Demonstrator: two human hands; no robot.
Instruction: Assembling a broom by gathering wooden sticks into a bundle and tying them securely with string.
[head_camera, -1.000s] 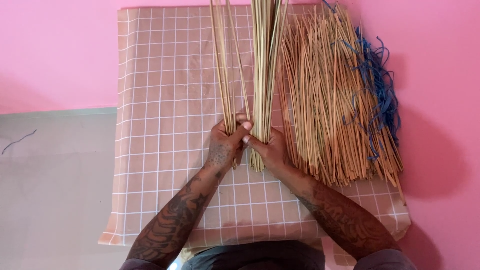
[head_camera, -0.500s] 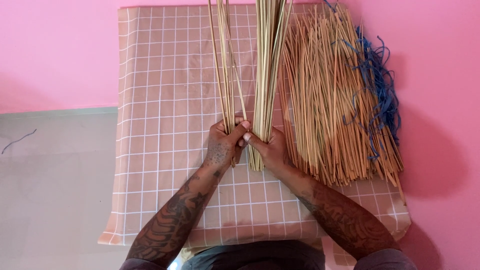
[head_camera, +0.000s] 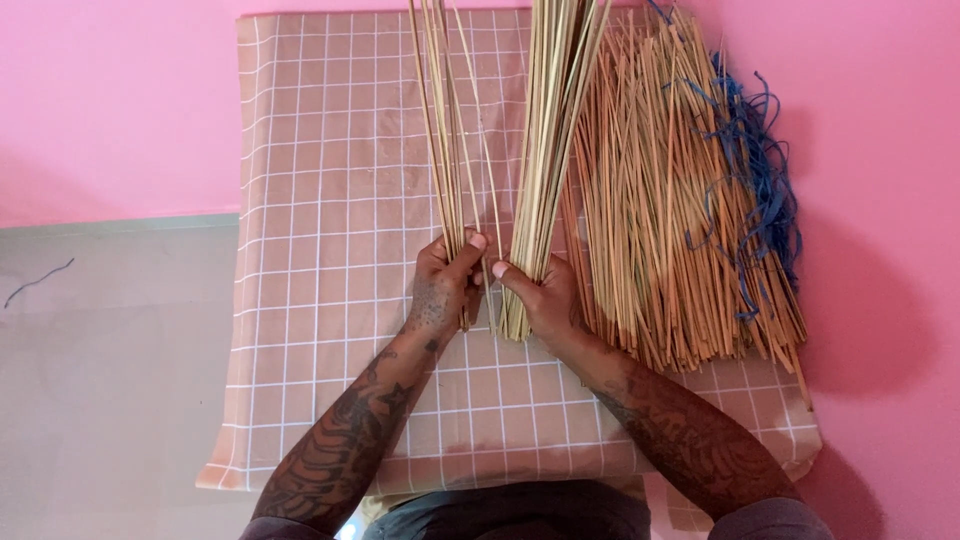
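Observation:
My left hand (head_camera: 443, 285) grips a thin bunch of pale sticks (head_camera: 447, 130) near their lower ends; they fan upward past the top edge of the view. My right hand (head_camera: 545, 298) holds a thicker bundle of pale sticks (head_camera: 556, 120), also upright and leaning slightly right. The two hands are side by side, thumbs nearly touching, over the checked cloth (head_camera: 330, 230). The sticks' top ends are out of view.
A large pile of tan sticks (head_camera: 665, 190) lies on the right part of the cloth, with tangled blue string (head_camera: 760, 170) along its right side. The cloth covers a small table set against a pink wall (head_camera: 120, 100). A grey floor (head_camera: 100, 400) lies to the left.
Both hands have stayed in about the same place. The thin bunch in my left hand has spread a little apart from the thick bundle.

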